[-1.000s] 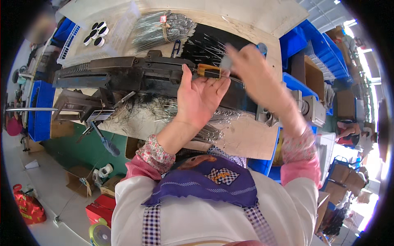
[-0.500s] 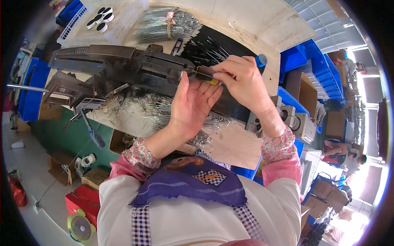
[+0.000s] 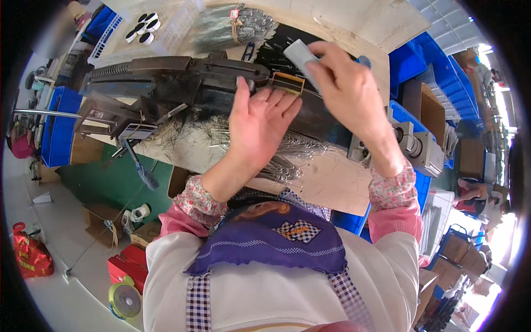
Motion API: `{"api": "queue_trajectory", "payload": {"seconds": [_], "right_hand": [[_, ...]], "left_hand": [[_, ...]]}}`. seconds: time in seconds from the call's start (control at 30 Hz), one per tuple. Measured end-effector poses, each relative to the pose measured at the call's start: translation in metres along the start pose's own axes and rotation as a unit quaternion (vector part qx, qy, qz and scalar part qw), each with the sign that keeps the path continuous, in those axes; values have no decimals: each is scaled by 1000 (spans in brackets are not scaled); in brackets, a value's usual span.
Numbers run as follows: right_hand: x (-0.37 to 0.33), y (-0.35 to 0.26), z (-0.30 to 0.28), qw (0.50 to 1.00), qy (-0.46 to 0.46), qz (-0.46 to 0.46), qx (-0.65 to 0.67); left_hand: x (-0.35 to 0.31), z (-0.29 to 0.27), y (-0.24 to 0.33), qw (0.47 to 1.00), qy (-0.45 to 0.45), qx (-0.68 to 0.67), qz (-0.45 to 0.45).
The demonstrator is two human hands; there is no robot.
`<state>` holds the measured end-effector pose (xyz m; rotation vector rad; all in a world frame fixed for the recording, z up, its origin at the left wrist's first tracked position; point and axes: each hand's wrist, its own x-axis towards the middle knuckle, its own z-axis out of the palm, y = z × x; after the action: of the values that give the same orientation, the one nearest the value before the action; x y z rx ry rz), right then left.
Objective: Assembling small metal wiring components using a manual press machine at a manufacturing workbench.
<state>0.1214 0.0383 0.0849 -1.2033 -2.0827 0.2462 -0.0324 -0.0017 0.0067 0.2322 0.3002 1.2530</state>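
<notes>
My right hand is raised over the far right of the bench. Its fingers are closed on a flat pale grey strip, held tilted. Palm up, my left hand lies against the front of a long dark metal machine. Its fingers are stretched out and its thumb stands up, with nothing seen in the palm. Just beyond those fingertips a small yellow-edged rectangular frame sits on the machine. Several looped thin wires lie on the bench to the right of my left wrist.
A tied bundle of wires lies at the back, near a clear plastic basket with black-topped white pieces. Blue bins stand at the right. Dark bristles litter the bench. A metal fixture sits at its right end.
My right hand has risen away from the frame and to the right, and the grey strip now shows in it. My left hand stays palm up by the machine. The view has shifted slightly.
</notes>
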Motion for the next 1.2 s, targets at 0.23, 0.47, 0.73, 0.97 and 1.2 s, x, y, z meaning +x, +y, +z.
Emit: {"api": "queue_trajectory", "payload": {"seconds": [0.23,0.47,0.73,0.97,1.2], "right_hand": [[-11,-10,12,964,-105,-124,-210],[-14,-4,19,949,-118,-148,-252],[-142,7,1,937,-340,-19,-76],[-190,21,23,955,-293,5,40],[-198,39,-42,976,-60,201,56]], "left_hand": [[0,5,6,1000,21,-2,-11],[6,22,13,996,80,12,-42],[-2,1,-31,994,105,21,10],[-57,-2,-26,968,-73,209,-115],[-158,-118,129,-61,306,923,226]]}}
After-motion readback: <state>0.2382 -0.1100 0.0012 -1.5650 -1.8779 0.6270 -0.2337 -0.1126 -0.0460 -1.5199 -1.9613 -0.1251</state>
